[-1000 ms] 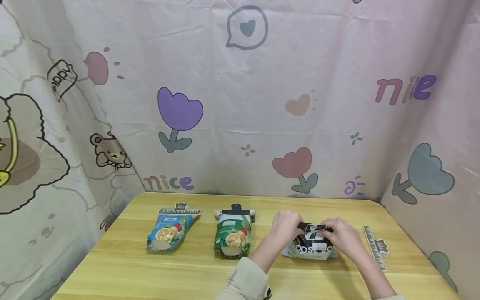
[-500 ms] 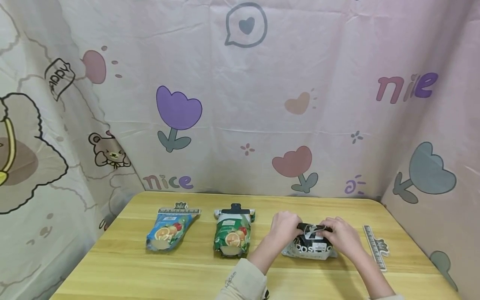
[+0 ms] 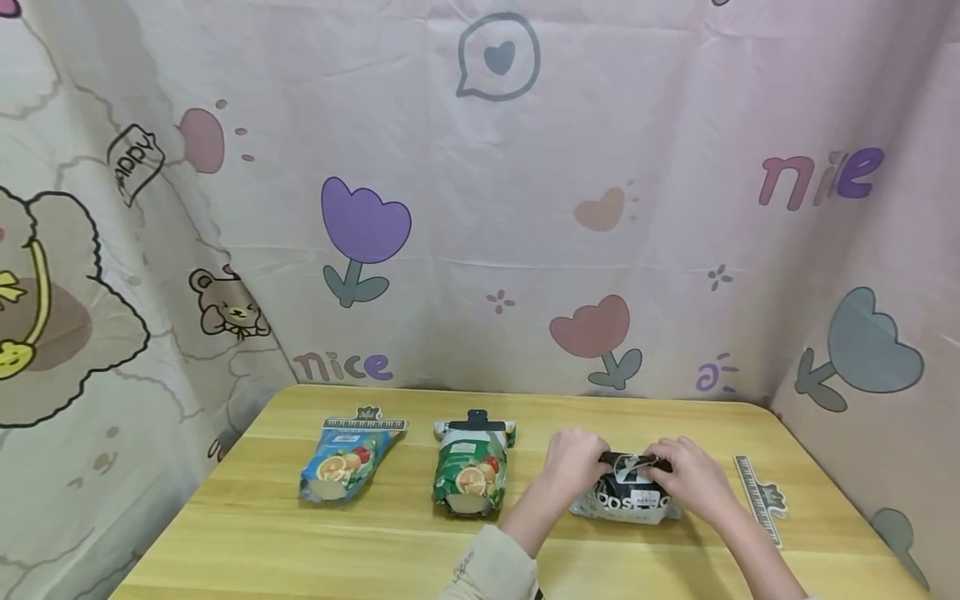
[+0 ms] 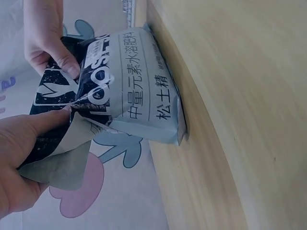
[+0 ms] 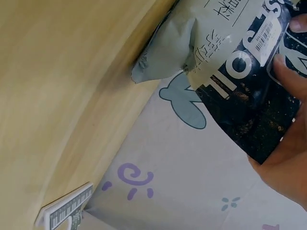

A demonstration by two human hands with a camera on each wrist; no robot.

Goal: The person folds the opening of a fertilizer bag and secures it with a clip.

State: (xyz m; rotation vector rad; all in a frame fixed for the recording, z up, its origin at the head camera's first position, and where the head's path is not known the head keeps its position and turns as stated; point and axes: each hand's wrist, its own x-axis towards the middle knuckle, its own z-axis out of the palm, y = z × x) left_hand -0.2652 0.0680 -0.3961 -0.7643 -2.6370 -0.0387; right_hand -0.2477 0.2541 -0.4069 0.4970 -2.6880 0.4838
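Note:
A black and silver-grey fertilizer bag [image 3: 630, 505] stands on the right part of the table. My left hand [image 3: 573, 460] pinches the left end of its black top, and my right hand [image 3: 692, 479] grips the right end. In the left wrist view, the left thumb lies over the black top [image 4: 55, 91], and a loose grey flap [image 4: 62, 170] hangs beside the fingers. The right wrist view has the right hand [image 5: 288, 163] curled round the other top corner, thumb on the front near a barcode label [image 5: 265, 40]. Fingers behind the bag are mostly hidden.
To the left lie a green bag [image 3: 471, 475] with a black clip [image 3: 477, 422] and a blue bag [image 3: 347, 467] with a piano-key clip [image 3: 365, 423]. Another piano-key clip [image 3: 761, 500] lies right of my right arm. A patterned curtain [image 3: 450, 333] borders the wooden table [image 3: 300, 550].
The head view has shifted slightly. Both hands keep their hold on the bag's top, and the bag stays in place on the table.

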